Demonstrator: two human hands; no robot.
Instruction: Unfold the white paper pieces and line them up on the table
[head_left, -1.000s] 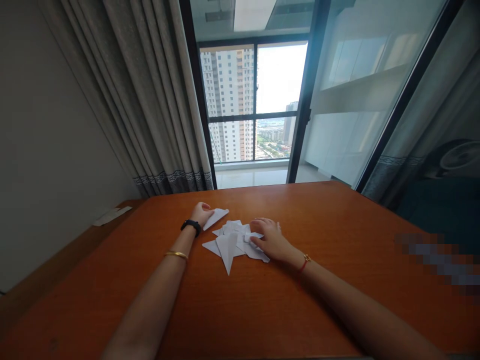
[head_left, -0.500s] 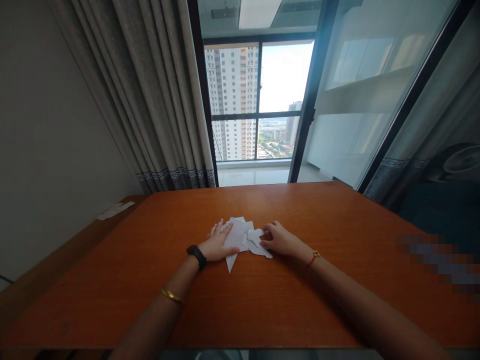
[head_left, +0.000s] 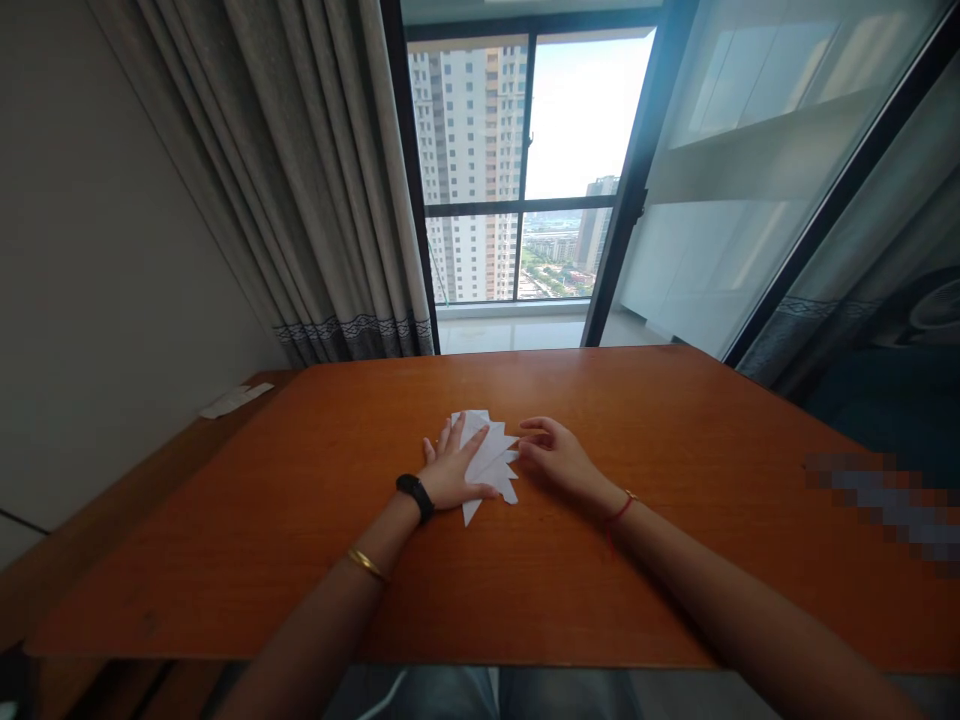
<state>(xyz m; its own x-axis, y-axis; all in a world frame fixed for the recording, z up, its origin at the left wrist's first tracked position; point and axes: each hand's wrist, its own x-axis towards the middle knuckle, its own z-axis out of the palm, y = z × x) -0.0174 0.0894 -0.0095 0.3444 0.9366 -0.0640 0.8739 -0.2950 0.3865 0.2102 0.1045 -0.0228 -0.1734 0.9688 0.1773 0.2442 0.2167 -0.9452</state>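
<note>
White paper pieces [head_left: 493,462] lie in an overlapping pile on the wooden table, with pointed corners sticking out to the right and toward me. My left hand [head_left: 448,474] rests flat on the pile's left side, fingers spread, pressing on the top sheet. Just right of the pile is my right hand [head_left: 555,460], its fingers loosely bent and apart. Its fingertips come close to one paper corner; no paper shows between them. The lower sheets are partly hidden by the upper ones and by my left hand.
The orange-brown table [head_left: 360,600] spans the view. A pale flat strip [head_left: 236,400] lies on the ledge at the left. Grey curtains [head_left: 300,180] hang behind, beside a glass door and window. A pixelated patch covers something at the right edge.
The loose paper under my right hand has shifted left into the pile. My right hand has come off it and its fingers have loosened. My left hand stays on the papers. The view has tilted down slightly.
</note>
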